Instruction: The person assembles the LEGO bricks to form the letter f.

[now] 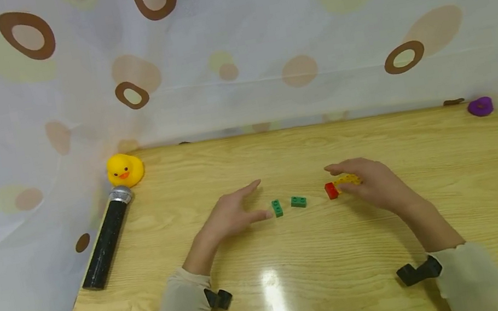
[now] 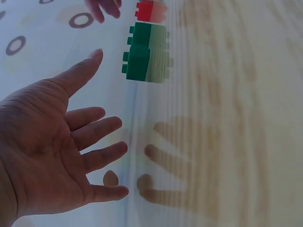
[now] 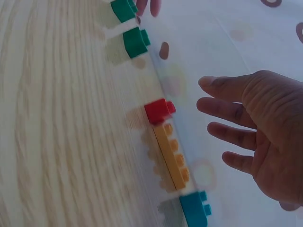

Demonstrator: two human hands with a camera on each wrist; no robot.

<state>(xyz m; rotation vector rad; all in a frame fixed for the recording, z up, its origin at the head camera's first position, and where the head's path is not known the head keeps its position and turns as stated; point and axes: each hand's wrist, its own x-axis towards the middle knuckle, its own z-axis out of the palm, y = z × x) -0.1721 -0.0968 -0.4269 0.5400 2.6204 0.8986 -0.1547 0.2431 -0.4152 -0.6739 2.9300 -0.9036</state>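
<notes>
Two small green bricks, a left one (image 1: 277, 208) and a right one (image 1: 299, 201), lie apart on the wooden table. My left hand (image 1: 231, 214) is spread beside the left green brick, its thumb tip right at it in the head view. Further right sits a red brick (image 1: 331, 191) with a longer yellow brick (image 3: 171, 158) against it. My right hand (image 1: 374, 183) hovers over the yellow brick with fingers relaxed, holding nothing. A teal brick (image 3: 194, 209) shows past the yellow one in the right wrist view; the right hand hides it from the head view.
At the back left sits a yellow rubber duck (image 1: 125, 170), with a black microphone (image 1: 108, 241) in front of it. A small purple toy (image 1: 480, 107) stands in the back right corner. Patterned white sheeting (image 1: 229, 42) borders the table (image 1: 353, 293) at the back and sides.
</notes>
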